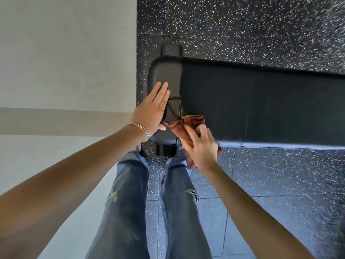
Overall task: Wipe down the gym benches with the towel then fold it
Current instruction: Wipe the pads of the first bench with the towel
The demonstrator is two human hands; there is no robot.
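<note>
Nearest, the person's ripped jeans (pixel 127 202) stand at the end of the desk (pixel 261 109), a black padded gym bench, close enough for both arms to reach over it. The right hand (pixel 202 146) has its fingers (pixel 200 133) curled round a bunched rust-brown towel (pixel 192 121). The wad pokes out just beyond those fingertips onto the desk's near edge, at the seam between the seat pad (pixel 164 75) and the long back pad; the bunching probably gives a firm wiping face. A loose end hangs below the palm. Left of the wad, the left hand (pixel 151 111), with a bracelet (pixel 141 129) at the wrist, lies flat on the seat pad, fingers (pixel 162 90) straight and together, likely steadying the pad. Its thumb meets the towel's tip; I cannot tell whether it pinches it. The wiping looks under way, the folding not yet begun. Beyond the fingertips lies speckled rubber floor (pixel 242 25), and a pale wall (pixel 65 53) at the left
</note>
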